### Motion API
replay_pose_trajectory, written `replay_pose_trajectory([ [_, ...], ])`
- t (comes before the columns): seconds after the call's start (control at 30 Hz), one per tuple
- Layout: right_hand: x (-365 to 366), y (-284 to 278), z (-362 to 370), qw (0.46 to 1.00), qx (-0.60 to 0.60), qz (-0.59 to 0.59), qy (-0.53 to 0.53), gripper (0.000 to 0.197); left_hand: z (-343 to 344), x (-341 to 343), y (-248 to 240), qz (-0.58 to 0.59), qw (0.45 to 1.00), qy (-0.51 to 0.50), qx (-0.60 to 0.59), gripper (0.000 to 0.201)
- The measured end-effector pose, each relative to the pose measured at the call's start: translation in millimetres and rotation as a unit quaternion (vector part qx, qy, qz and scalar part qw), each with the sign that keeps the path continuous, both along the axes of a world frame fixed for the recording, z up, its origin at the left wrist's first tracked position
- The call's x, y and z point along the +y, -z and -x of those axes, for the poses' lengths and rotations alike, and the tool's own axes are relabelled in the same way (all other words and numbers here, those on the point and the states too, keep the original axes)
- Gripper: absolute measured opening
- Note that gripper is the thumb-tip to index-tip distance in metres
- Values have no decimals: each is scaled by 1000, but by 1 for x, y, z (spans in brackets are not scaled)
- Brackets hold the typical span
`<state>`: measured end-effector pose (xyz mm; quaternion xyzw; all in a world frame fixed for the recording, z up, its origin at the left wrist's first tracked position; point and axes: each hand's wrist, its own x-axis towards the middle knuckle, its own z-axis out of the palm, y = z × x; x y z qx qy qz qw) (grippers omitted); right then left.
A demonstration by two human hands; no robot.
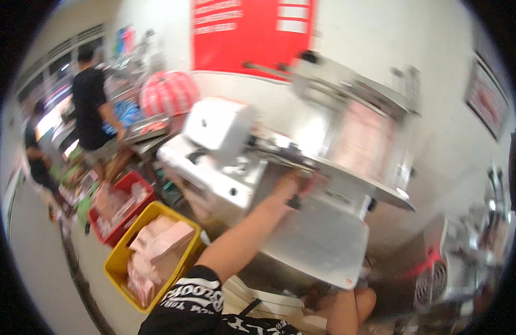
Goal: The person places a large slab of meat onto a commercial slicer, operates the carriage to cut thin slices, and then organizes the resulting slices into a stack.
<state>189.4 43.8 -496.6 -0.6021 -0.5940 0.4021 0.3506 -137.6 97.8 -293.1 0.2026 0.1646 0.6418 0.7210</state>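
"Where is the meat?"

"A pale pink slab of meat (363,137) lies on the sloping metal carriage (400,162) of a slicer (216,125), on the machine's right side. The picture is blurred, so its finer texture is lost."

"And the hands?"

"The left hand (293,187) reaches into the middle of the slicer, left of the slab, beside a smaller pink piece (317,183). I cannot tell whether its fingers are spread, pressed together or pinching that piece. The right forearm (343,312) rises to the near right corner of a flat metal tray (325,245); the right hand is too hidden and blurred to read."

"What is around them?"

"To the left, near, a yellow crate (115,265) holds pale pink pieces; just beyond it, a red crate (107,239) holds more. Farther left, a person in a black top (90,84) stands beyond a red-and-white striped bundle (168,92). A red sign (249,39) hangs on the far wall. A framed picture (487,95) hangs at right."
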Motion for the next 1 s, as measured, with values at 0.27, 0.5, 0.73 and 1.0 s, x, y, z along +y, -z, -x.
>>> replay_pose_trajectory([
  [0.27, 38, -7, -21, 993, -99, -5, 66, 56, -14, 9, -5, -27, 997, -66, -32, 6],
  [0.5, 55, -8, -36, 983, -136, -5, 119, 54, -7, -2, -15, -88, 995, 18, -34, 8],
  [0.73, 52, -62, -69, 950, -78, -224, 201, 52, -7, -18, 2, 71, 991, -41, 106, 22],
  [1.0, -24, -241, 91, 975, -35, -198, -98, 42, -36, -52, -12, -83, 879, 93, 461, 31],
])
